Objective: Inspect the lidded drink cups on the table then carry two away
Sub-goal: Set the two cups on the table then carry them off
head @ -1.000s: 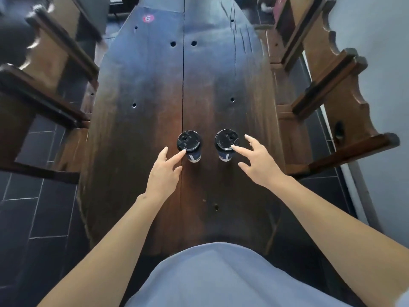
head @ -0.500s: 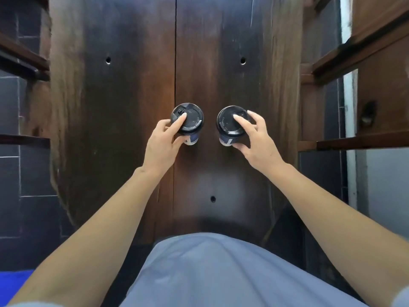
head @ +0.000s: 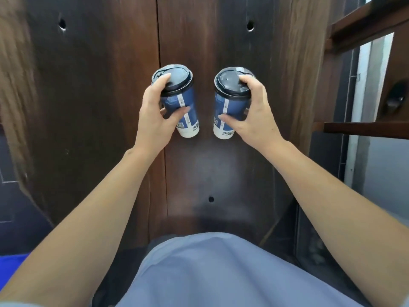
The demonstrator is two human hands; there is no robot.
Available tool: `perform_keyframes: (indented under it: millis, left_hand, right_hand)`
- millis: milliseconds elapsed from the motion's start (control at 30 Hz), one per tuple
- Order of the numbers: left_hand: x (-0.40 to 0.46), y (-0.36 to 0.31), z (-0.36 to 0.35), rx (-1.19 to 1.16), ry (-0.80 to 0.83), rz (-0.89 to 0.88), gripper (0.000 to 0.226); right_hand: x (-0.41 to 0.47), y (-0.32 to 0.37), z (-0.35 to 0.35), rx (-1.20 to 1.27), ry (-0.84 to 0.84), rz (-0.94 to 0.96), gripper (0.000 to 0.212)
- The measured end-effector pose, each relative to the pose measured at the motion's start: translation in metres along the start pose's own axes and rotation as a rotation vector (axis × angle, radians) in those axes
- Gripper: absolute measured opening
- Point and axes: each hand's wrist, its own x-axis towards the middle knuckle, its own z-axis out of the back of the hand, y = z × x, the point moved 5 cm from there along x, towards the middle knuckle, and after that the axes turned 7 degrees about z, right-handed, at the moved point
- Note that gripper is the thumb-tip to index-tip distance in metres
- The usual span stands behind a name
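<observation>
Two blue-and-white paper cups with black lids are held side by side above the dark wooden table [head: 99, 107]. My left hand [head: 155, 116] grips the left cup [head: 183, 105], with the forefinger lying on its lid and the thumb across its blue side. My right hand [head: 252, 114] grips the right cup [head: 228, 107] the same way, forefinger on the lid, thumb on the side. Both cups are tilted, their tops leaning towards me and their white bases pointing down. The fingers behind the cups are hidden.
Wooden chair frames [head: 365, 29] stand along the right edge of the table, with a pale wall beyond. Dark floor tiles [head: 13, 196] show at the left. Small holes dot the tabletop. My light blue shirt [head: 210, 273] fills the bottom of the view.
Both hands went from touching the lids to gripping the cups. The cups have left the table and tilted so their sides show.
</observation>
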Motion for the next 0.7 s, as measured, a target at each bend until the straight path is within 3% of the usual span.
perform_keyframes:
  millis: [333, 533, 700]
  left_hand:
    - [-0.045, -0.059, 0.012, -0.124, 0.04, -0.03, 0.079]
    - [-0.11, -0.103, 0.029, -0.202, 0.163, -0.059, 0.065]
    - [-0.174, -0.128, 0.027, -0.318, 0.176, -0.064, 0.061]
  right_hand:
    - [-0.014, 0.053, 0.027, 0.184, 0.135, 0.094, 0.089]
    - [-0.077, 0.091, 0.068, 0.326, 0.213, 0.095, 0.078]
    - [-0.129, 0.111, 0.093, 0.355, 0.235, 0.166, 0.071]
